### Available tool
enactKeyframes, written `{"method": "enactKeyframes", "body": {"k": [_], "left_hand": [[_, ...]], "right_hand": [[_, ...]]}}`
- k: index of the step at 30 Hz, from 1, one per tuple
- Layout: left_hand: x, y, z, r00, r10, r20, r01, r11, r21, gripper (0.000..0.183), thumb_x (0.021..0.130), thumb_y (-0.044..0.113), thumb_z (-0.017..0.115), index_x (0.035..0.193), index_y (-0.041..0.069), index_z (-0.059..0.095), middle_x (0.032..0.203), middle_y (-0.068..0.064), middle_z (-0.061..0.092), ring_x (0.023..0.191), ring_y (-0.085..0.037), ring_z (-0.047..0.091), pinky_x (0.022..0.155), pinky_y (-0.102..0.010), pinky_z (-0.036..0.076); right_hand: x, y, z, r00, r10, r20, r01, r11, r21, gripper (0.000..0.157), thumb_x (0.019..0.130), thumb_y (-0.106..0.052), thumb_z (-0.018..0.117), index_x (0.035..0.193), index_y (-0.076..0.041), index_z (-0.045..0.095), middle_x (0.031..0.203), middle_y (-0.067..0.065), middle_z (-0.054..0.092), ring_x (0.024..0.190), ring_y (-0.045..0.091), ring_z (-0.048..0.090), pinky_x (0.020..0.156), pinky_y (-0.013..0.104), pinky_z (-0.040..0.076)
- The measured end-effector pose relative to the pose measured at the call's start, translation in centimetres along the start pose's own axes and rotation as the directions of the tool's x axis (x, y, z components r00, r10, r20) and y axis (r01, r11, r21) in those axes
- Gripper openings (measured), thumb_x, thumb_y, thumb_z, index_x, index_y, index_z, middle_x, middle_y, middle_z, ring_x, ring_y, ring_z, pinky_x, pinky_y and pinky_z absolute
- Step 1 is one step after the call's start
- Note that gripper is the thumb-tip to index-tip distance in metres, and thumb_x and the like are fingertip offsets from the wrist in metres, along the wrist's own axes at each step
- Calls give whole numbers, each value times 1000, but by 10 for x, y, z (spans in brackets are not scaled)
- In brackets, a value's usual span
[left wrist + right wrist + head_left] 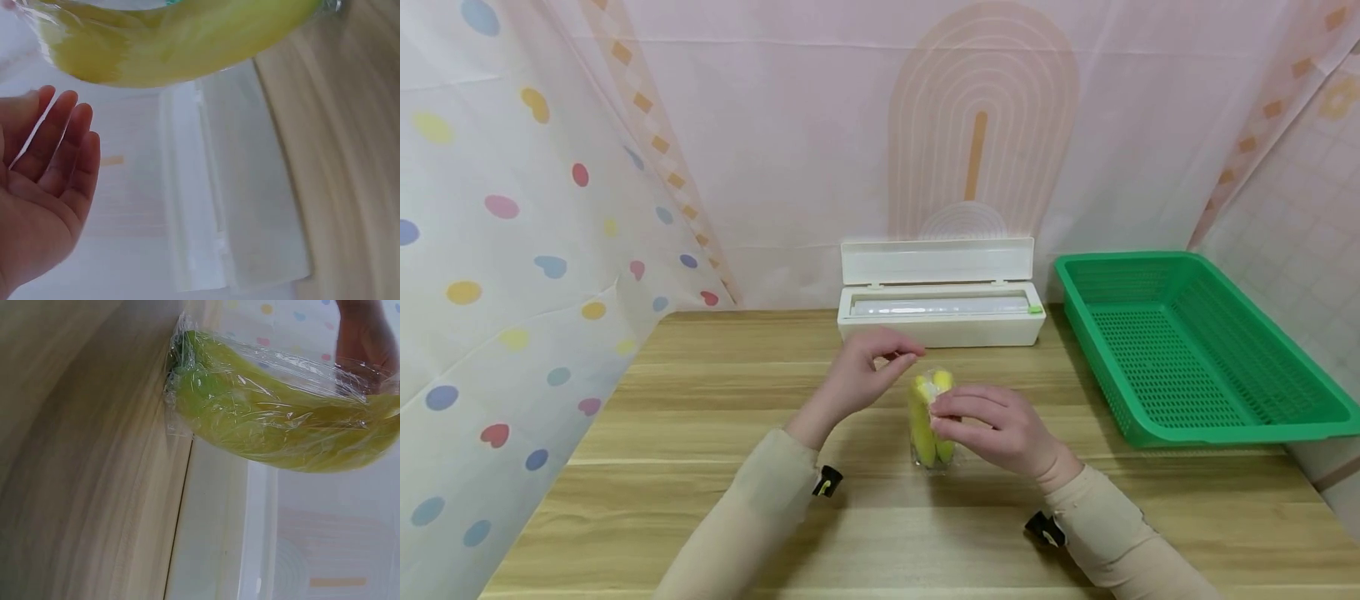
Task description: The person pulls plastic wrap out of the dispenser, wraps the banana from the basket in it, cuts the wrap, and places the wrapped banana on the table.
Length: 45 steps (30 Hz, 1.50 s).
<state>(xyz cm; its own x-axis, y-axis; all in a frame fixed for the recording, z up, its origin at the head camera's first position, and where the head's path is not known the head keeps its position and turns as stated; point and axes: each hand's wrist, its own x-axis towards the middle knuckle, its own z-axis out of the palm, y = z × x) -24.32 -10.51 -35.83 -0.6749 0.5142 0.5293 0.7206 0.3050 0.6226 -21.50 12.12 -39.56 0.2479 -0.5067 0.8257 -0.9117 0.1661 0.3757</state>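
A bunch of yellow bananas (921,421) in clear cling film stands upright on end, greenish stems low toward the tabletop in the right wrist view. My right hand (1000,427) pinches the wrapped bananas near their upper end, fingertips and thumb at the film. To their left, my left hand (876,371) is raised beside the top, holding nothing, its thumb near the fingers. In the left wrist view, the left hand (50,181) has loosely bent fingers apart from the wrapped bananas (187,53). Crinkled film (181,362) gathers around the stems in the right wrist view.
Behind the hands, a white cling film dispenser (940,331) stands with its lid raised, a roll (940,307) inside. A green plastic basket (1225,435) sits at the right on the wooden table (700,517). Patterned cloth hangs behind and at the sides.
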Motion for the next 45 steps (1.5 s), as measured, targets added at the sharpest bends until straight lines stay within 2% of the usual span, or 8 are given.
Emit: {"method": "enactKeyframes", "body": {"k": [2,6,9,12,20,27,37,45], "left_hand": [[-4,6,-3,987,158,9,-158,984,80,13,90,0,69,102,3,74,101,-7,73,95,-20,67,86,-33,54],[-10,16,-6,914,403,54,-405,893,195,18,83,-1,76,101,3,74,103,-7,72,98,-21,66,89,-31,53],[-14,22,-6,861,499,97,-508,831,226,21,80,1,79,100,3,74,103,-7,71,96,-20,66,87,-29,53],[-17,28,-5,835,532,138,-550,804,225,22,80,4,81,101,4,74,104,-6,71,97,-17,66,89,-27,52],[-22,28,3,825,548,142,-565,790,238,31,75,9,87,103,4,73,103,-5,71,98,-17,67,92,-25,52],[-27,27,9,817,568,98,-563,749,348,37,72,11,89,104,3,74,101,-5,72,94,-18,68,88,-27,54],[-36,33,20,839,541,57,-491,710,505,45,70,17,91,108,0,73,103,-8,72,95,-21,69,87,-31,56],[-36,39,26,843,537,25,-453,685,571,41,69,18,91,101,1,72,98,-8,74,91,-21,70,86,-30,56]], "right_hand": [[-1,0,0,1000,7,-2,-7,1000,-10,12,99,-4,58,100,-5,70,101,9,70,91,22,67,81,29,57],[-1,-1,0,1000,20,-17,-20,999,-31,12,99,-5,58,100,-6,70,100,10,69,91,22,66,82,29,57],[-1,-1,0,999,28,-27,-28,999,-31,12,99,-5,59,100,-6,70,100,11,68,90,23,65,80,28,57],[-2,-1,0,999,41,-25,-41,999,-22,11,99,-7,60,102,-5,70,100,12,67,90,23,64,78,27,57],[-5,-4,0,988,156,-7,-156,987,29,20,100,-19,60,100,1,58,104,12,64,92,24,63,84,29,55],[-5,-3,0,990,132,-45,-128,989,76,18,98,-14,63,99,4,60,102,17,62,93,27,63,87,30,55],[-3,-3,-1,994,105,-38,-103,993,50,14,100,-10,60,102,1,68,101,14,65,91,26,64,83,31,56],[-5,-4,2,993,114,-39,-111,992,64,12,100,-9,58,103,-1,67,100,14,64,89,25,63,80,31,56]]}}
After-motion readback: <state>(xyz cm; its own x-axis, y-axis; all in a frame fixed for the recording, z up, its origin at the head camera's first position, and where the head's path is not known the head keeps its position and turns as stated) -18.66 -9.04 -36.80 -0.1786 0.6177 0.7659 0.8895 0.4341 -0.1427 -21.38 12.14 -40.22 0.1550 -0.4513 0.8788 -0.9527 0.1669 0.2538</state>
